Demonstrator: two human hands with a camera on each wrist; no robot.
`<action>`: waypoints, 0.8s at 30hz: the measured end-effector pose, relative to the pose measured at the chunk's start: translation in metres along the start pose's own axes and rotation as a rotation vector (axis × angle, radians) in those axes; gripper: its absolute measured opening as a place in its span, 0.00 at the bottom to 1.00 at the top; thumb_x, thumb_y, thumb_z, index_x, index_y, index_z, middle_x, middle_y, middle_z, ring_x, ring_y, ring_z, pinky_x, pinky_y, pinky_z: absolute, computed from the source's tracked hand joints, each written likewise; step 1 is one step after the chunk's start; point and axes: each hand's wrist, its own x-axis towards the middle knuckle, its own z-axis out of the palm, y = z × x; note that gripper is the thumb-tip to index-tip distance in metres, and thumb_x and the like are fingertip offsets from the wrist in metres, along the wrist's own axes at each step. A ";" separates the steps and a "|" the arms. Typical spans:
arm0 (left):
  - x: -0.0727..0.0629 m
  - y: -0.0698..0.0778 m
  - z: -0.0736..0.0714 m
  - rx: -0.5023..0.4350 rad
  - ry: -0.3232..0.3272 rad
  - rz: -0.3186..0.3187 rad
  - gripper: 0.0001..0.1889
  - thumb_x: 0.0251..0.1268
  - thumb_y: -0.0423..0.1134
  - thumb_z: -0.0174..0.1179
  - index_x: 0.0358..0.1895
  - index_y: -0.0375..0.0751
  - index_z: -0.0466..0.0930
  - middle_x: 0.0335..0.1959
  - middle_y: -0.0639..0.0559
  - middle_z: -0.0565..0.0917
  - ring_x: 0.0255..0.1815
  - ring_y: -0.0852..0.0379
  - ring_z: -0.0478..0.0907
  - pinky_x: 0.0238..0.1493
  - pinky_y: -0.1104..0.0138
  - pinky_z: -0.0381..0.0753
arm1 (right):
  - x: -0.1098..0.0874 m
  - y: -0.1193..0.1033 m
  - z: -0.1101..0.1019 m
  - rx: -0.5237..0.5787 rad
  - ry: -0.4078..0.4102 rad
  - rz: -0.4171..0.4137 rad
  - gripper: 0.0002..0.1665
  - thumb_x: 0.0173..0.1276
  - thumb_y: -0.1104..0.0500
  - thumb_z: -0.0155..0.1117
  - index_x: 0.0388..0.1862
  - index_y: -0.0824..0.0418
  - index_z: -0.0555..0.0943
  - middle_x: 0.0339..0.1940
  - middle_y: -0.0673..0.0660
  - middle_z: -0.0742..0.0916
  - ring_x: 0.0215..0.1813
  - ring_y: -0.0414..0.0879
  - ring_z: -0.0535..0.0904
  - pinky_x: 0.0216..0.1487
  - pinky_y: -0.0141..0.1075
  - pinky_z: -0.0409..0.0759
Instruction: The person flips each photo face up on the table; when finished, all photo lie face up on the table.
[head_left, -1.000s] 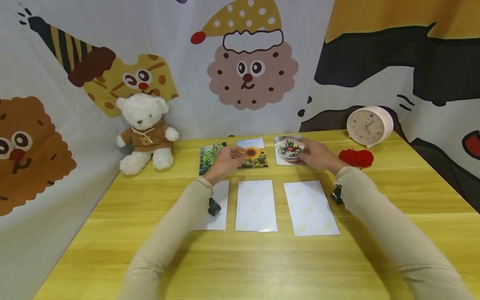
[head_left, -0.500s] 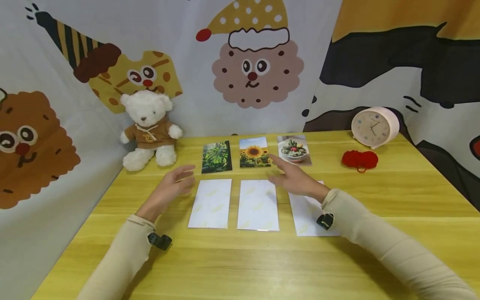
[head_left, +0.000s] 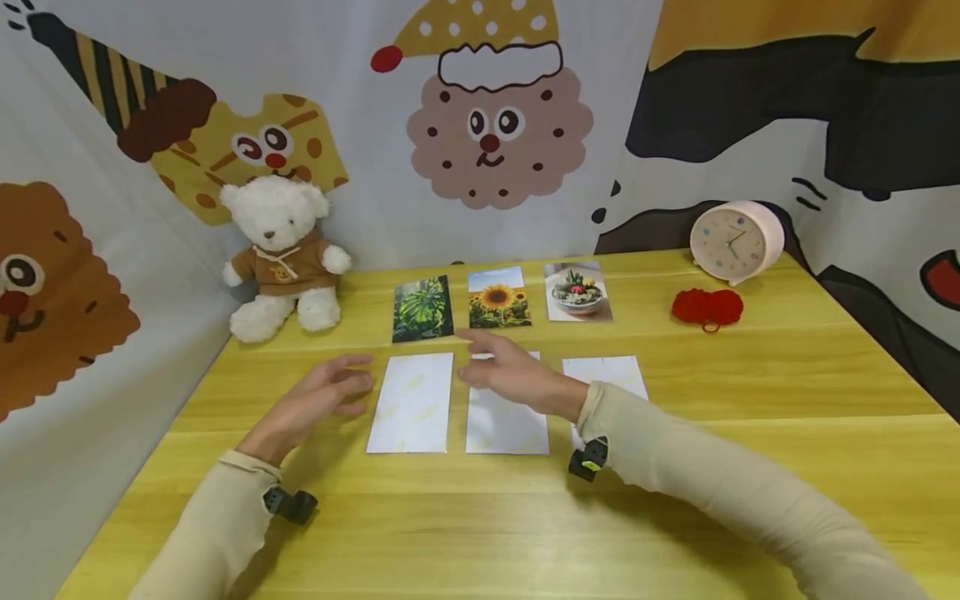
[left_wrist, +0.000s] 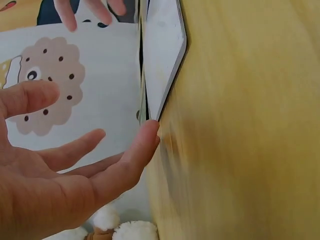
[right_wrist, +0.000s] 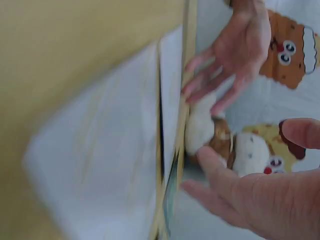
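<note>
My left hand [head_left: 311, 402] is just left of the left white card [head_left: 411, 404], its fingers loosely spread with nothing held. In the left wrist view, a fingertip of that hand [left_wrist: 75, 170] overlaps the near corner of a white card [left_wrist: 162, 50]. My right hand [head_left: 517, 375] reaches leftward over the middle white card [head_left: 507, 429], fingers extended and holding nothing. It partly covers that card, and the sleeve hides some of the right white card [head_left: 607, 375]. Behind lie a green leaf picture [head_left: 423, 308], a sunflower picture [head_left: 498, 298] and a potted cactus picture [head_left: 577, 292].
A white teddy bear [head_left: 281, 258] in a brown hoodie sits at the table's back left. Red yarn [head_left: 707, 308] lies at the right, in front of a round pale clock [head_left: 737, 242]. A cartoon-printed cloth [head_left: 360, 117] hangs behind the wooden table [head_left: 465, 525].
Both hands have left the back row of pictures. The left hand has come back toward the left; the right has swept left and nearer, from the cactus picture to over the middle white card.
</note>
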 end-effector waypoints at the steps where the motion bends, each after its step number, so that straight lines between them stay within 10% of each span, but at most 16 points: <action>1: 0.000 0.001 0.002 0.008 0.006 -0.006 0.32 0.81 0.39 0.46 0.79 0.31 0.48 0.77 0.28 0.56 0.76 0.30 0.61 0.68 0.49 0.77 | 0.002 -0.002 0.006 0.027 -0.015 0.023 0.41 0.76 0.56 0.58 0.83 0.51 0.53 0.81 0.66 0.60 0.76 0.62 0.68 0.75 0.54 0.71; 15: 0.008 0.007 0.019 0.117 0.076 -0.046 0.29 0.81 0.40 0.45 0.78 0.32 0.55 0.70 0.28 0.70 0.71 0.35 0.70 0.60 0.53 0.84 | 0.021 -0.003 0.047 -0.077 -0.087 0.086 0.45 0.74 0.49 0.60 0.83 0.51 0.51 0.80 0.66 0.63 0.79 0.62 0.62 0.76 0.56 0.68; 24: 0.006 0.015 0.003 -0.085 0.108 0.036 0.30 0.81 0.40 0.46 0.79 0.35 0.51 0.77 0.30 0.60 0.75 0.35 0.64 0.69 0.50 0.77 | 0.023 -0.009 0.050 -0.217 -0.100 0.029 0.48 0.76 0.46 0.58 0.85 0.46 0.44 0.83 0.61 0.61 0.81 0.57 0.61 0.78 0.55 0.65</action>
